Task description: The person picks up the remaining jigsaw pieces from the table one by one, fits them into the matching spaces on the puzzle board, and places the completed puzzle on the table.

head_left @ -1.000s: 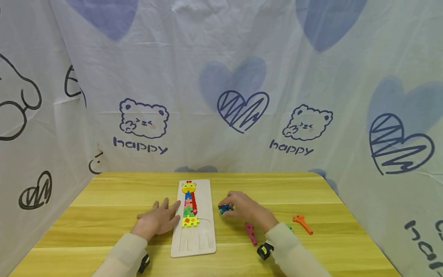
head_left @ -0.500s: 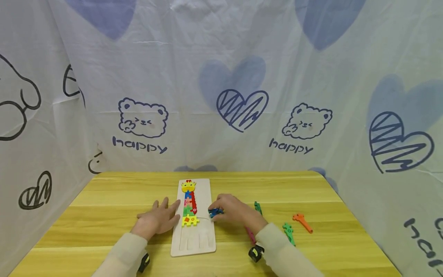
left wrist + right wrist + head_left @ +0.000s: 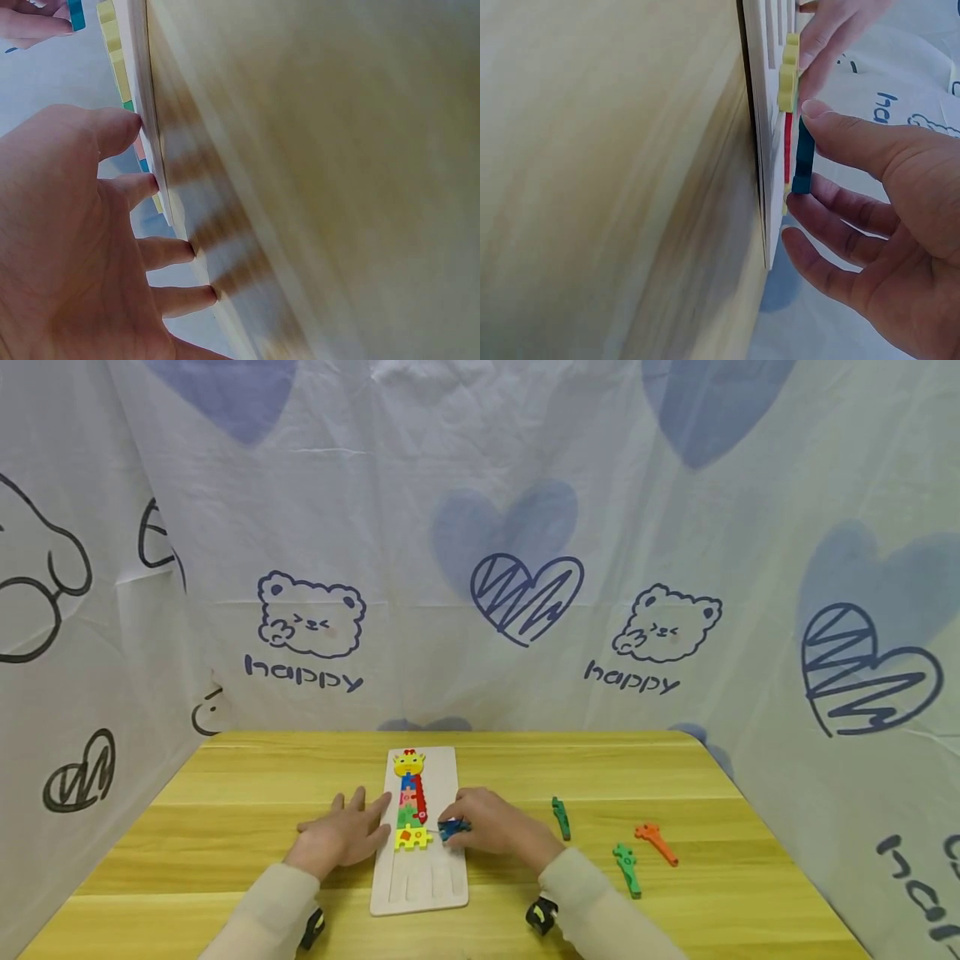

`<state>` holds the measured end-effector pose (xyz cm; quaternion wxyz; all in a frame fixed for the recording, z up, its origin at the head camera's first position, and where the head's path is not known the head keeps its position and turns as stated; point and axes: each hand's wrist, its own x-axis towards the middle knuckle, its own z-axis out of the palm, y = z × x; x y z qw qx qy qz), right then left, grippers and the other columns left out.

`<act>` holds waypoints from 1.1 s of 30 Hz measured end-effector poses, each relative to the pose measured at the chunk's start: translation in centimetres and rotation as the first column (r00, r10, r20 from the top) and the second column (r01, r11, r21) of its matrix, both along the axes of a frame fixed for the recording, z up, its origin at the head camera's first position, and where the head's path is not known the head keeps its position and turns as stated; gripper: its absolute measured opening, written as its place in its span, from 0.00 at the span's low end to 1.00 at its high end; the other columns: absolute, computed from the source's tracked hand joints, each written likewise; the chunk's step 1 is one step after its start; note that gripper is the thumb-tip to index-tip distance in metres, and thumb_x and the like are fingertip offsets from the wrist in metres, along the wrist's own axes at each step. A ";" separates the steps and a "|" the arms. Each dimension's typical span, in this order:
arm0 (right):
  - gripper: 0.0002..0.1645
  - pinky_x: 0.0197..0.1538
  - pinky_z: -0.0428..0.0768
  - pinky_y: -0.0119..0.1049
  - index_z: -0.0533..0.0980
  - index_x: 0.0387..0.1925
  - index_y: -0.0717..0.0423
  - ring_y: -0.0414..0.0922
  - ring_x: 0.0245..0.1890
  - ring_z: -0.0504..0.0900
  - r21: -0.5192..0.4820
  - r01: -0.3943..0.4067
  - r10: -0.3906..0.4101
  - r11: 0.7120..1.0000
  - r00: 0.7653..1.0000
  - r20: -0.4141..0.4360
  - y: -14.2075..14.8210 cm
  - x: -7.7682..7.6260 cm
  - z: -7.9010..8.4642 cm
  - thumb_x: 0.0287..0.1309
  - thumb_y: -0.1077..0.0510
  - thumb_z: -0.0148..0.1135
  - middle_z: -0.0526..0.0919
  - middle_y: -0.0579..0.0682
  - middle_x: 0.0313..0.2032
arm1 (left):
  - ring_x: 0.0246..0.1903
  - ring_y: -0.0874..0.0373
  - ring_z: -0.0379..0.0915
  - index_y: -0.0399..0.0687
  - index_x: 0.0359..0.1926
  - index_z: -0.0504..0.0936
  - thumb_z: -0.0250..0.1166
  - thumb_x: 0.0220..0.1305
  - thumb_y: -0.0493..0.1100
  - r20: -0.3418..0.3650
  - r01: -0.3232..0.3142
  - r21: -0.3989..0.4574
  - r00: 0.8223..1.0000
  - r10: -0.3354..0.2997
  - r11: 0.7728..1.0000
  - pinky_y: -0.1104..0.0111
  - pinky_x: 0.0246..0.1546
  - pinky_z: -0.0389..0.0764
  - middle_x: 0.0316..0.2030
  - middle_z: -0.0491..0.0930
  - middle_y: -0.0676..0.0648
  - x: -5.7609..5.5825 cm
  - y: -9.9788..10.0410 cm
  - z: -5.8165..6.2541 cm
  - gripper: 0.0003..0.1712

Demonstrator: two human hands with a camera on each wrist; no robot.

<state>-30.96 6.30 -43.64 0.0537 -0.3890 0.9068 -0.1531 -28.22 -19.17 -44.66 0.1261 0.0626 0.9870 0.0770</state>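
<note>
My right hand (image 3: 491, 825) pinches a dark blue puzzle piece (image 3: 453, 829) between thumb and fingers, close over the right side of the wooden puzzle board (image 3: 442, 768). In the right wrist view the blue piece (image 3: 804, 157) stands slightly apart from the board's face. My left hand (image 3: 341, 837) lies with fingers spread, its thumb and index fingertip at the board's left edge. On the board is a giraffe with a yellow head (image 3: 408, 764), a neck of coloured pieces, a red mane strip (image 3: 419, 799) and a yellow piece (image 3: 412, 838) below. Recessed leg slots show beneath it.
Right of the board, loose on the wooden table (image 3: 225, 777), lie a dark green piece (image 3: 561, 818), a lighter green piece (image 3: 627, 870) and an orange piece (image 3: 657, 844). A printed white cloth (image 3: 420, 527) hangs behind the table.
My right hand has carried the blue piece leftward from the table to over the board. The pink piece has become hidden behind the right arm, while both green pieces show fully. My left hand stays put.
</note>
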 end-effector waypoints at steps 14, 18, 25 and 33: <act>0.22 0.40 0.76 0.22 0.87 0.52 0.53 0.33 0.34 0.73 0.035 0.002 0.000 0.999 0.999 -0.051 -1.4 0.4 -0.5 0.60 0.47 0.74 0.86 0.45 0.41 | 0.76 0.23 0.49 0.59 0.81 0.57 0.49 0.78 0.60 -0.002 0.000 -0.002 1.000 0.000 1.000 0.12 0.49 0.60 0.80 0.53 0.32 -0.1 0.0 -0.2 0.36; 0.23 0.39 0.76 0.21 0.87 0.53 0.52 0.33 0.34 0.73 0.046 0.028 -0.026 0.999 0.999 -0.042 -1.8 0.4 -0.6 0.60 0.46 0.74 0.86 0.44 0.41 | 0.76 0.23 0.48 0.59 0.81 0.57 0.49 0.78 0.60 0.002 -0.002 -0.001 1.000 0.002 1.000 0.13 0.50 0.60 0.80 0.53 0.32 -0.1 0.0 -0.2 0.36; 0.22 0.39 0.77 0.21 0.87 0.52 0.51 0.33 0.33 0.73 0.065 0.059 -0.055 0.996 0.997 -0.062 -2.3 0.6 -0.6 0.59 0.45 0.74 0.86 0.44 0.41 | 0.76 0.22 0.49 0.59 0.81 0.57 0.49 0.78 0.61 0.003 -0.001 -0.002 1.000 0.001 1.000 0.13 0.50 0.60 0.80 0.53 0.32 -0.2 -0.1 -0.3 0.36; 0.21 0.41 0.79 0.21 0.88 0.50 0.51 0.33 0.33 0.74 0.076 0.074 -0.068 0.994 0.995 -0.077 -2.6 0.7 -0.7 0.58 0.45 0.75 0.86 0.45 0.41 | 0.76 0.23 0.49 0.60 0.81 0.56 0.48 0.78 0.61 0.004 0.003 -0.009 1.000 -0.003 1.000 0.13 0.49 0.61 0.80 0.53 0.32 -0.4 -0.2 -0.3 0.36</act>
